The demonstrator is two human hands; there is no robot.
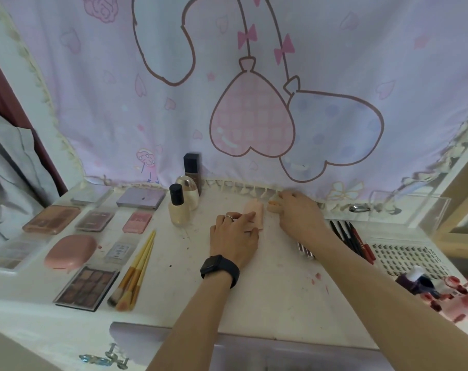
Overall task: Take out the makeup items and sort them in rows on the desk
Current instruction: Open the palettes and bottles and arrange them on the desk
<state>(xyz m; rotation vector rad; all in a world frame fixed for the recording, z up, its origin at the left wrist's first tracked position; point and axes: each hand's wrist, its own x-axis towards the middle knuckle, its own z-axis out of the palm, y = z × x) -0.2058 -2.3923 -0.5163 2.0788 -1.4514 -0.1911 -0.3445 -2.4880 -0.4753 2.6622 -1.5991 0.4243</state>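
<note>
My left hand [234, 238], with a ring and a black watch, rests flat on a peach makeup sponge [255, 213] lying mid-desk. My right hand [299, 214] is just to its right, fingers pinching a small orange sponge [272, 206] near the curtain fringe. Palettes lie in rows at the left: a purple one [141, 198], a brown one [52, 219], a small pink one [137, 222] and a large dark one [86, 287]. A pink compact [70, 250] and several yellow-handled brushes [136, 271] lie there too. Bottles [178, 206] stand at the back.
Black and red pencils [353, 239] and a lash tray [404, 257] lie at the right, beside a clear acrylic box [404, 210]. A dark bottle [415, 282] and pink items [457, 298] sit at the right edge. A pink printed curtain [227, 89] hangs behind the white desk [275, 295].
</note>
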